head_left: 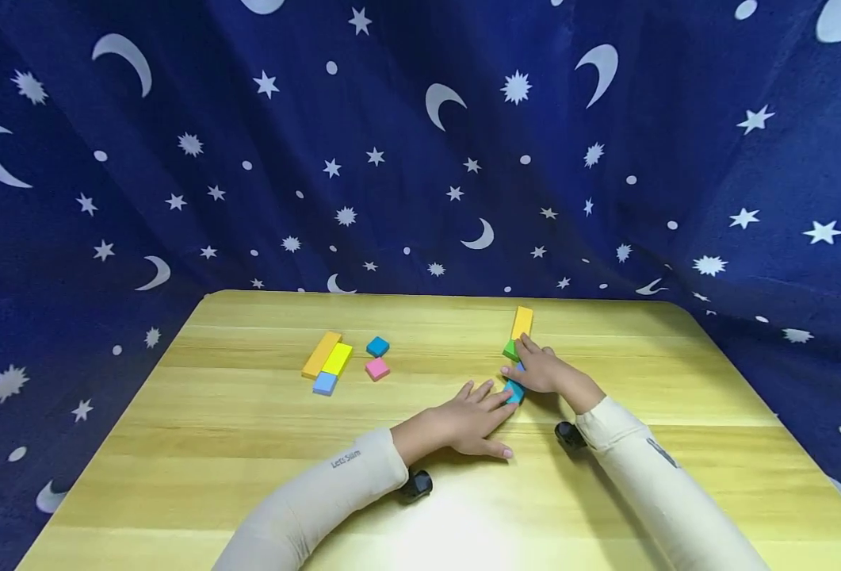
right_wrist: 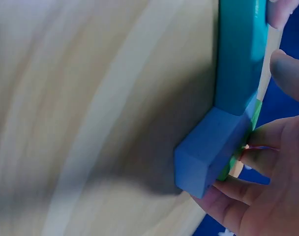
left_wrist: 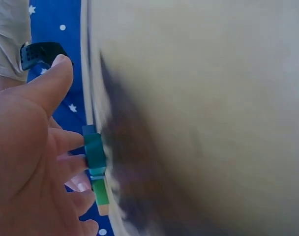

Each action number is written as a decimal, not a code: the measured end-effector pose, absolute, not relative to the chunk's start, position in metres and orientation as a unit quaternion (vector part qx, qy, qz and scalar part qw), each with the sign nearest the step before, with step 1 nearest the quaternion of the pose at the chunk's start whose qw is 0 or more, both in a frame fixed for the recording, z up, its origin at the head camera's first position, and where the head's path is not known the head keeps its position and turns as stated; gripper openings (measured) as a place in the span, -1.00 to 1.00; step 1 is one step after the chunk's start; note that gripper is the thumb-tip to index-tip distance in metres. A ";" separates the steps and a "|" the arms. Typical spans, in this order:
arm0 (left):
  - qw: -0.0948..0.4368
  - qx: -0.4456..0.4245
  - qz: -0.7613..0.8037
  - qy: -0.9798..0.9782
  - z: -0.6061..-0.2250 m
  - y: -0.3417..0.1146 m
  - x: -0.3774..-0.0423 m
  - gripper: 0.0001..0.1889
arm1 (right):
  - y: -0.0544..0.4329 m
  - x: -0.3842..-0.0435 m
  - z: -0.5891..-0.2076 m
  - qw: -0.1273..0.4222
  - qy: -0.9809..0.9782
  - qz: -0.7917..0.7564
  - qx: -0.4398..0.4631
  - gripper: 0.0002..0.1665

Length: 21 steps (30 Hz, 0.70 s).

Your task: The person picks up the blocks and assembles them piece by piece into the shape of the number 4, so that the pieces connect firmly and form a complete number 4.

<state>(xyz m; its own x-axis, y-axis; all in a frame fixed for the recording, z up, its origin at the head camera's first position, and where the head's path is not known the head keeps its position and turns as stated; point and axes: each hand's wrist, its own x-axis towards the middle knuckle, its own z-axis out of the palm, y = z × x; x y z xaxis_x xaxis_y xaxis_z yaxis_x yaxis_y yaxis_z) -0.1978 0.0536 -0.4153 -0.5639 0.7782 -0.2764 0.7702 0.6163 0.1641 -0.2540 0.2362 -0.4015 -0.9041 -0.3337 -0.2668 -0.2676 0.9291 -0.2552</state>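
Toward the table's right side, an orange long block (head_left: 521, 323), a green block (head_left: 510, 350), a blue block (right_wrist: 208, 152) and a teal block (head_left: 514, 391) lie in a row. My right hand (head_left: 541, 369) rests over the middle of the row, its fingers lying along the far side of the blue and green blocks. My left hand (head_left: 470, 416) lies flat on the wooden table (head_left: 249, 444), and its straight fingertips touch the teal block (left_wrist: 94, 152). The left wrist view shows the green block (left_wrist: 100, 191) just past the teal one. Neither hand grips anything.
A second group sits at the left middle: an orange long block (head_left: 322, 354), a yellow block (head_left: 338, 358), a light blue block (head_left: 325, 383), a teal square (head_left: 377, 346) and a pink square (head_left: 377, 369). A dark blue star-and-moon cloth (head_left: 420, 159) hangs behind and beside the table.
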 end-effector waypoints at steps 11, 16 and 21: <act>0.147 0.428 -0.005 0.892 -0.414 0.011 -0.173 -0.21 | 0.192 -0.240 -0.397 0.185 0.957 -0.123 -0.188 -0.15; 0.143 0.420 -0.010 0.896 -0.410 -0.010 -0.165 -0.23 | 0.168 -0.239 -0.394 0.202 0.950 -0.112 -0.208 -0.14; 0.138 0.420 -0.015 0.897 -0.406 -0.029 -0.154 -0.24 | 0.145 -0.235 -0.389 0.221 0.942 -0.108 -0.228 -0.16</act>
